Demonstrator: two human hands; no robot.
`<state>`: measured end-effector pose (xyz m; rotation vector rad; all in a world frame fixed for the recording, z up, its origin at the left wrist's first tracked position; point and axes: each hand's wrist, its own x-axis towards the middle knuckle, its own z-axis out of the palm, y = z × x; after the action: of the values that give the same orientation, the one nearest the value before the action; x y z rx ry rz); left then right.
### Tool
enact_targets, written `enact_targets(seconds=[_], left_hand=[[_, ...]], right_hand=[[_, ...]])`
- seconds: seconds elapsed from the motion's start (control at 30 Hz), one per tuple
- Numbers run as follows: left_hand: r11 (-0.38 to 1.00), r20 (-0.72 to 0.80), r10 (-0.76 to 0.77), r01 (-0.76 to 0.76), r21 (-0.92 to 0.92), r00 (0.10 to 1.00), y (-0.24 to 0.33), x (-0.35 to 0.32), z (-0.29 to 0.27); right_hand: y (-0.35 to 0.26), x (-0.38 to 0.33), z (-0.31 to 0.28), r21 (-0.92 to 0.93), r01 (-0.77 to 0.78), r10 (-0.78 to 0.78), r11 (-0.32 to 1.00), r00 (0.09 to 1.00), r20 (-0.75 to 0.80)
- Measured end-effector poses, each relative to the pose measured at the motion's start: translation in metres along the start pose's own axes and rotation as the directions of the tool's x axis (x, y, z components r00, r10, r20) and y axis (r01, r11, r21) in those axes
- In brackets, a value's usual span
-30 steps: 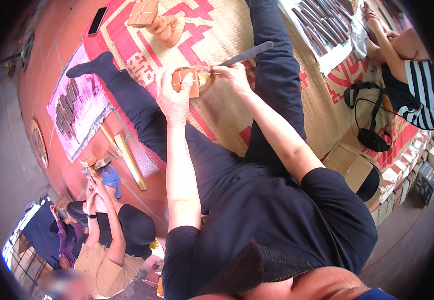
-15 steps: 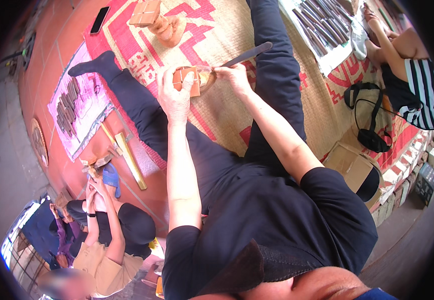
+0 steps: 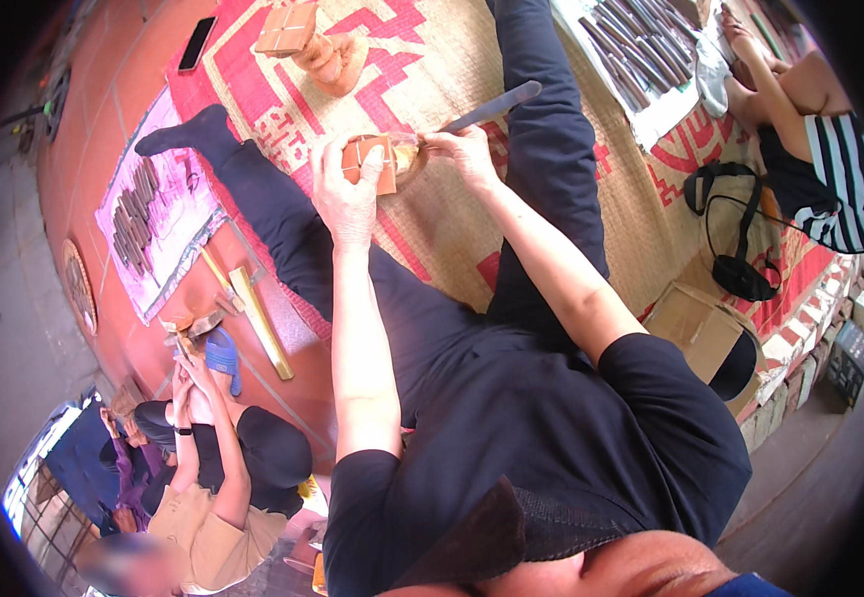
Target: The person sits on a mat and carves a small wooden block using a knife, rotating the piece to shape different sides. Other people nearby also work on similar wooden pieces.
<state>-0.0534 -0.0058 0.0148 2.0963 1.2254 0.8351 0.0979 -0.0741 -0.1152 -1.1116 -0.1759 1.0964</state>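
Note:
My left hand (image 3: 344, 189) is closed round a wooden carving (image 3: 384, 181) with a flat, square, reddish-brown end, its thumb pressed on that square face. The carving is held out between my outstretched legs, above the mat. My right hand (image 3: 467, 154) grips a long, flat, dark tool like a file (image 3: 500, 105), close against the carving's right side. The tool's rounded end points up and right, over my right leg. Fingers hide where the tool meets the wood.
Beyond my hands, another wooden carving (image 3: 334, 65) lies on the patterned mat (image 3: 432, 234). Several carving tools rest on a pink cloth (image 3: 168, 234) at left and a white cloth (image 3: 663, 119) at upper right. A mallet (image 3: 260, 323) and co-workers sit at the sides; a phone (image 3: 197, 44) lies far left.
My right hand and the file have shifted very slightly against the carving. My left hand stays in place. At lower left, the co-worker's hands and wooden piece have moved a little.

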Motion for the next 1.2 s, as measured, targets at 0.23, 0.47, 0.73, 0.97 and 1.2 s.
enact_targets(seconds=[0.23,0.47,0.73,0.97,1.2], left_hand=[[1.000,-0.007,0.013,-0.013,-0.019,1.000,-0.0002,-0.0007,0.0028],[1.000,-0.004,0.012,-0.012,-0.005,1.000,0.0002,0.0001,0.0006],[1.000,-0.001,0.007,-0.007,-0.012,1.000,0.0027,0.0004,-0.0004],[0.999,-0.006,0.026,-0.026,-0.022,1.000,0.0001,0.0002,0.0012],[1.000,0.000,0.014,-0.014,-0.021,1.000,0.0012,0.0001,0.0011]], right_hand=[[0.0057,0.0015,-0.0059,-0.027,0.034,-0.035,0.999,0.999,-0.036],[0.0040,0.0010,-0.0006,-0.188,0.027,-0.017,0.982,0.998,0.056],[-0.0008,0.0004,-0.0004,-0.135,0.033,-0.025,0.990,0.998,0.061],[0.0034,0.0032,-0.0062,-0.037,-0.019,0.019,0.999,1.000,0.001],[0.0036,0.0025,-0.0019,-0.086,0.053,-0.052,0.995,0.999,0.008]])
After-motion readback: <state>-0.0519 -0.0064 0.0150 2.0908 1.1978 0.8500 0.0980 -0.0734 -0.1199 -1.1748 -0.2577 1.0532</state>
